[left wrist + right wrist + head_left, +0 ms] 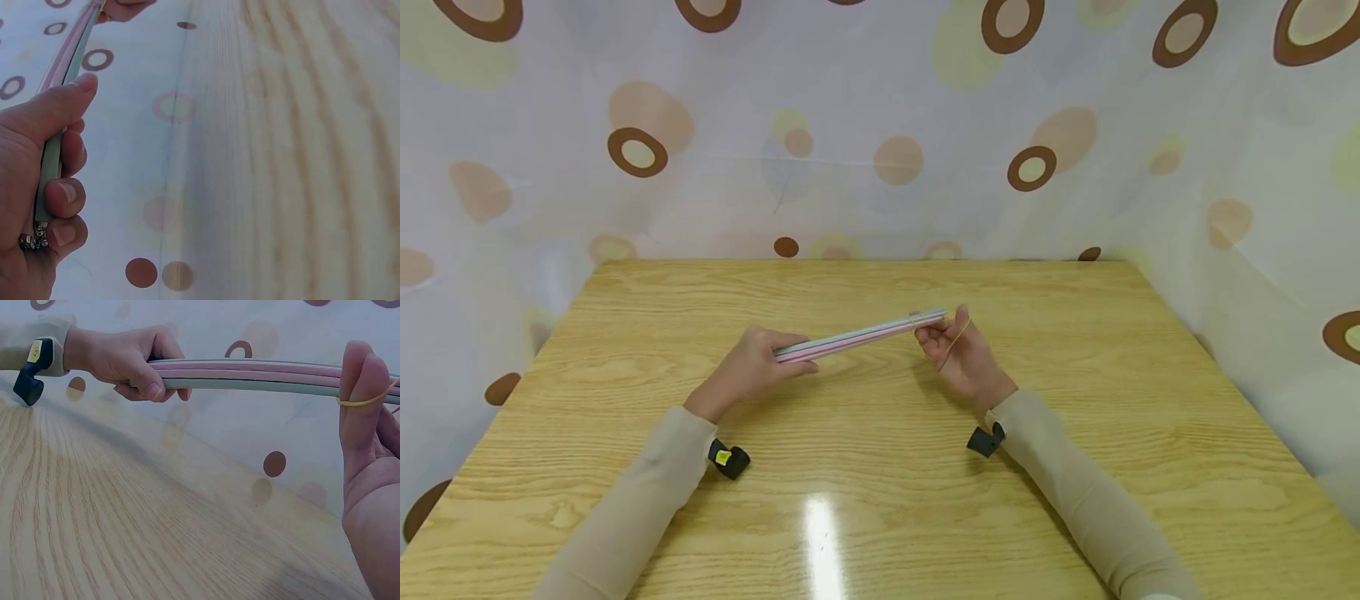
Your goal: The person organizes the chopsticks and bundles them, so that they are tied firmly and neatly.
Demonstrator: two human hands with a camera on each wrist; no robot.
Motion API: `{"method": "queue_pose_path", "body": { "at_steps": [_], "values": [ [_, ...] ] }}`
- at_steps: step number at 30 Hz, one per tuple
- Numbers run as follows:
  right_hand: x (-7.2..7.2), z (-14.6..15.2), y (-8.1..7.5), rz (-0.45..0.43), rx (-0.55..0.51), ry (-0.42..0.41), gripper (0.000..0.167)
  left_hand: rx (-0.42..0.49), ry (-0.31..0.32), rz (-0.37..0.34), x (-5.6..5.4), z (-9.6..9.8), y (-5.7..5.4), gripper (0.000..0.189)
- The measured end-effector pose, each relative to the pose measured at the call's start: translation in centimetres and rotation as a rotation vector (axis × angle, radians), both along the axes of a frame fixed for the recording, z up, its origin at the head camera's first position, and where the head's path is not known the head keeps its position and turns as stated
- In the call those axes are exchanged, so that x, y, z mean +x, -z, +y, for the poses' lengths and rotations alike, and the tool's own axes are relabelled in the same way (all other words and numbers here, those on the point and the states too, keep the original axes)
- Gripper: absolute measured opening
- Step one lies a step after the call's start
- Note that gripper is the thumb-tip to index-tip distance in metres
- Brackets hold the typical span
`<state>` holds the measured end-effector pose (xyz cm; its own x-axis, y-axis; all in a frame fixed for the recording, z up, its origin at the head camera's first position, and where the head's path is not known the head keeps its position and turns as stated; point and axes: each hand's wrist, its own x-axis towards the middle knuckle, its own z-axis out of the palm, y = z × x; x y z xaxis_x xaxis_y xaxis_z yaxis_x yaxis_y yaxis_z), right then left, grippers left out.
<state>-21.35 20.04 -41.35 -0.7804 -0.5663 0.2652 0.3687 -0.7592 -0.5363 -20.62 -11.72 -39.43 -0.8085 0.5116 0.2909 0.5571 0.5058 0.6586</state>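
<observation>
My left hand (752, 367) grips one end of a bundle of long, slim pink and pale green sticks (861, 337). Small shiny metal ends (39, 234) stick out below its curled fingers in the left wrist view. The bundle is raised off the table, its far end tilted up towards the right. At that far end, my right hand (966, 360) holds a thin yellow rubber band (365, 402), stretched across its thumb and fingers. Part of the band runs round the bundle near the tip. The fingers partly hide the bundle's end in the right wrist view.
A wood-grain table (850, 467) lies under both hands, with a bright reflection near its front. Behind and beside it hangs a pale cloth (850, 100) with brown rings and spots. Each wrist wears a small black camera (730, 460).
</observation>
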Motion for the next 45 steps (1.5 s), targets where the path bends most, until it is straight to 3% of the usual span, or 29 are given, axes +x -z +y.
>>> {"method": "queue_pose_path", "body": {
  "at_steps": [6,11,15,20,27,30,35,39,45],
  "values": [
    [-0.1,0.3,0.0,-0.001,-0.009,-0.029,0.056,-0.005,0.072,0.108,-0.1,-0.4,-0.2,0.022],
    [0.1,0.4,-0.3,0.015,0.016,-0.024,0.072,-0.015,0.09,0.259,-0.2,-0.6,-0.3,0.024],
    [0.1,0.6,-0.4,0.02,0.058,-0.037,0.08,0.004,0.111,0.333,-0.3,-0.6,-0.1,0.023],
    [-0.1,0.8,-0.3,0.057,0.127,-0.056,0.071,0.005,0.123,0.392,-0.3,-0.6,0.0,0.021],
    [-0.3,0.7,-0.6,0.19,0.47,0.083,0.029,-0.046,0.105,0.425,-0.2,-0.7,-0.1,0.021],
    [-0.4,0.8,-0.7,0.214,0.606,0.124,0.019,-0.066,0.102,0.429,-0.3,-0.7,-0.1,0.02],
    [-0.6,1.1,-0.9,0.268,0.892,0.187,0.002,-0.147,0.095,0.505,-0.3,-0.5,-0.3,0.024],
    [-0.7,1.3,-1.2,0.363,1.118,0.245,0.004,-0.198,0.087,0.533,0.0,-0.4,-0.6,0.028],
    [-0.7,1.6,-2.0,0.493,1.265,0.294,0.014,-0.199,0.082,0.499,0.0,-0.5,-0.6,0.028]
  ]
}}
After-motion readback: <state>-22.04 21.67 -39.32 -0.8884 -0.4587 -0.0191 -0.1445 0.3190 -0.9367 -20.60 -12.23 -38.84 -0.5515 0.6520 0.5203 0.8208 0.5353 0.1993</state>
